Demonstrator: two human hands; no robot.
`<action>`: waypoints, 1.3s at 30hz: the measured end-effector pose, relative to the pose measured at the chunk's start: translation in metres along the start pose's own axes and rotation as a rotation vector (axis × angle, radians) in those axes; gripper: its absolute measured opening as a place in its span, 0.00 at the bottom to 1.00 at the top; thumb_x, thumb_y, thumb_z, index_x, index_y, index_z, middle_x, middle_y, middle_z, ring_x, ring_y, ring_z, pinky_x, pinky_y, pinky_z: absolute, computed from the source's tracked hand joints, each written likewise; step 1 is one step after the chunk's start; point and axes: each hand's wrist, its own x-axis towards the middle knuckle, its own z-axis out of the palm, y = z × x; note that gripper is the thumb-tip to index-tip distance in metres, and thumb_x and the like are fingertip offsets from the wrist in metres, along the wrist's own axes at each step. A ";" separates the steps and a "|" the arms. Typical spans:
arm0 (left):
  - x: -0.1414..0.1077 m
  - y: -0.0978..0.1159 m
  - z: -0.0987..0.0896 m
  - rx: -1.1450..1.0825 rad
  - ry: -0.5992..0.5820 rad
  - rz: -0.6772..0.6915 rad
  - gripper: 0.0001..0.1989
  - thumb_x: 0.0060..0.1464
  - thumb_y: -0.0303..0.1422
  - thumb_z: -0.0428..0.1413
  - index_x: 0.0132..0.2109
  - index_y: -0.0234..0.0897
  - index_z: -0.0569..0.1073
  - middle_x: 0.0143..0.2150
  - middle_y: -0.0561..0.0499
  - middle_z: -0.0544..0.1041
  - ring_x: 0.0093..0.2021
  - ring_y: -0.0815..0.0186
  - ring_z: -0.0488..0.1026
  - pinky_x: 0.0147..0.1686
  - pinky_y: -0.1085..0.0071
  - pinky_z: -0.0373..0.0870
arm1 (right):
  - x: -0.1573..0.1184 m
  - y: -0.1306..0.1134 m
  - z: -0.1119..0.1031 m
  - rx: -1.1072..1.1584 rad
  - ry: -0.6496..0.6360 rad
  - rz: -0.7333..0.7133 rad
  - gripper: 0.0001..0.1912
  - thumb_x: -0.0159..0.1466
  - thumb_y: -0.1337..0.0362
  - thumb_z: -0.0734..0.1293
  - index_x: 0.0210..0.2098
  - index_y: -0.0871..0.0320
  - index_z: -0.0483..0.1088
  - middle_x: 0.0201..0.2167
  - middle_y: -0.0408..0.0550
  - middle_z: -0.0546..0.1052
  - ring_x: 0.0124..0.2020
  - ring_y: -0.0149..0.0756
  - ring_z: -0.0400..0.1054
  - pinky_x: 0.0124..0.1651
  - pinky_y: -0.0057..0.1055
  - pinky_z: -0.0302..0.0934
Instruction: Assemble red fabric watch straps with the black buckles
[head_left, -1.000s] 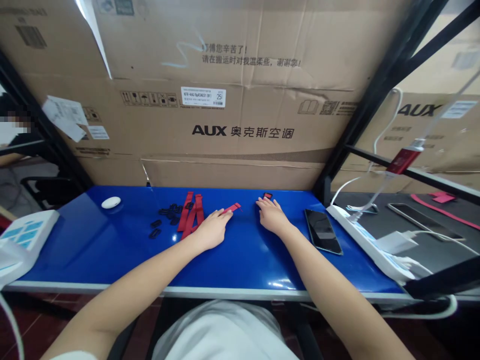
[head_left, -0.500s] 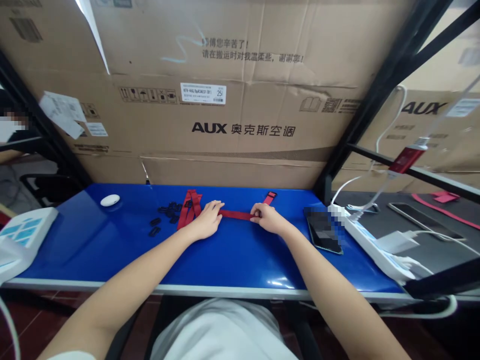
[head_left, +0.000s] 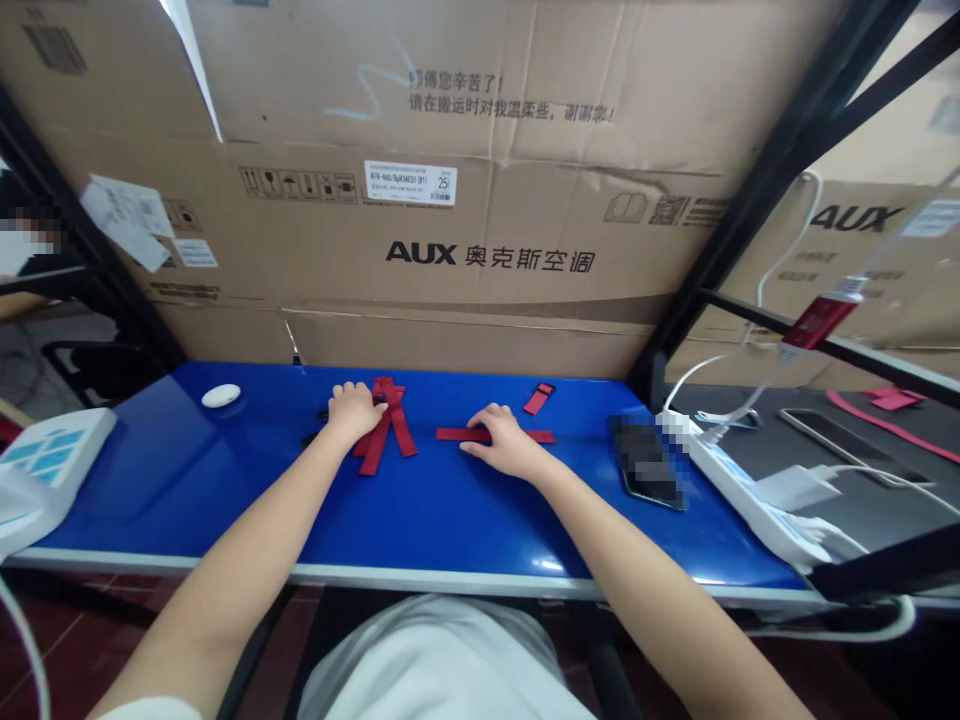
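Spreading your right hand (head_left: 511, 446) open, ungripping, over a bare strip (head_left: 451, 434), you curl your left hand (head_left: 351, 414) beside other strips (head_left: 401, 432), hold unclear; one strap (head_left: 537, 401), centre-right, is buckled.

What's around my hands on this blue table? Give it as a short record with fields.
Left hand: beside the red strap pile, grip unclear
Right hand: over a flat red strap, thumb and fingers apart
Behind right hand: short strap with black buckle
Table's right: dark phone, partly blurred
Table's left: white oval object
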 end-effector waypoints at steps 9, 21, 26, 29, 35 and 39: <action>-0.013 0.023 0.003 -0.353 0.113 0.223 0.06 0.57 0.32 0.53 0.39 0.35 0.73 0.38 0.44 0.78 0.39 0.60 0.74 0.39 0.68 0.66 | 0.005 -0.006 0.011 0.330 -0.052 0.133 0.04 0.59 0.65 0.68 0.35 0.57 0.71 0.32 0.46 0.74 0.35 0.37 0.66 0.42 0.35 0.57; -0.073 0.088 0.012 -0.652 0.334 0.608 0.03 0.55 0.27 0.57 0.33 0.37 0.72 0.30 0.52 0.77 0.30 0.66 0.74 0.33 0.72 0.68 | 0.008 -0.004 0.006 1.182 0.030 0.429 0.09 0.51 0.60 0.71 0.26 0.59 0.71 0.21 0.43 0.71 0.23 0.30 0.61 0.28 0.30 0.52; -0.079 0.090 0.017 -0.549 0.359 0.749 0.03 0.58 0.28 0.55 0.35 0.37 0.72 0.33 0.50 0.77 0.35 0.65 0.75 0.37 0.70 0.69 | 0.007 -0.012 0.005 1.350 0.058 0.437 0.12 0.50 0.59 0.72 0.31 0.57 0.69 0.21 0.40 0.69 0.21 0.28 0.59 0.25 0.29 0.49; -0.080 0.091 0.012 -0.470 0.309 0.944 0.05 0.61 0.31 0.54 0.39 0.37 0.74 0.38 0.48 0.78 0.40 0.63 0.74 0.42 0.68 0.69 | 0.005 -0.013 0.004 1.360 0.013 0.389 0.16 0.51 0.57 0.73 0.36 0.56 0.69 0.23 0.39 0.68 0.20 0.26 0.56 0.24 0.28 0.47; -0.051 0.050 -0.028 -0.437 0.172 0.692 0.08 0.58 0.35 0.56 0.35 0.37 0.76 0.36 0.48 0.78 0.37 0.62 0.74 0.40 0.68 0.68 | 0.002 -0.003 -0.003 1.181 0.051 0.362 0.17 0.49 0.56 0.75 0.28 0.57 0.66 0.23 0.38 0.67 0.20 0.24 0.53 0.24 0.27 0.43; -0.021 -0.018 -0.046 -0.290 -0.179 0.358 0.04 0.47 0.30 0.60 0.34 0.39 0.77 0.30 0.52 0.76 0.30 0.64 0.73 0.30 0.73 0.64 | 0.002 0.002 -0.005 1.118 0.053 0.398 0.17 0.49 0.54 0.74 0.28 0.56 0.65 0.24 0.40 0.68 0.21 0.26 0.54 0.23 0.28 0.44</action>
